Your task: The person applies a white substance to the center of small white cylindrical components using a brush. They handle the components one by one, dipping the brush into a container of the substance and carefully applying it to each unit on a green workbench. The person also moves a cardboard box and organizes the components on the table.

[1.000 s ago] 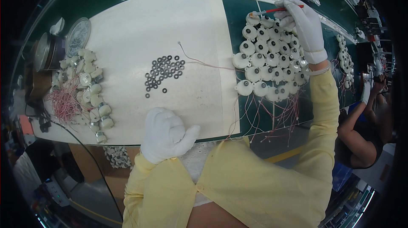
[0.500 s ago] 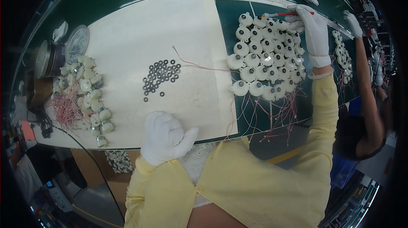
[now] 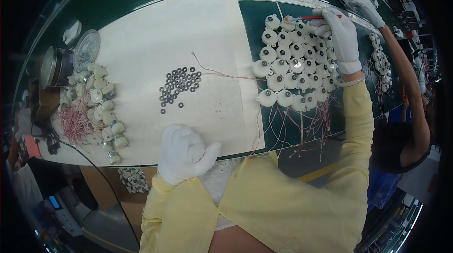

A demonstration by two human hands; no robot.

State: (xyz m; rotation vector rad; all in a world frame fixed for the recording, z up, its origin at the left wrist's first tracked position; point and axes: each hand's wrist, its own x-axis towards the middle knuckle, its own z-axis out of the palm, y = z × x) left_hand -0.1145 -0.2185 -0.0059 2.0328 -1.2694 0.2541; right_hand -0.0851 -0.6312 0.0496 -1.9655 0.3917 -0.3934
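My right hand [image 3: 340,36], in a white glove, is closed around a thin brush with a red handle [image 3: 311,17]. The brush tip points left and meets a white round motor [image 3: 288,24] in the far row. Below and around it, several more such motors [image 3: 280,67] stand packed together, most with a dark ring at the centre. Their thin wires trail toward me. My left hand [image 3: 185,155], also gloved, rests at the table's front edge. Its fingers are curled in, the thumb sticks out to the right, and nothing shows in it.
Small dark rings [image 3: 177,83] lie loose on the white sheet [image 3: 212,21]. A heap of motors with pink wires [image 3: 78,116] fills the left side, beside a round tin [image 3: 48,66] and a clear lid [image 3: 87,50]. At right, a co-worker's gloved hand [image 3: 367,8] touches a white piece.
My right hand has moved slightly left, carrying the brush tip onto the far-row motor. My left hand stays put. The co-worker's hand has reached forward and left to the white piece.
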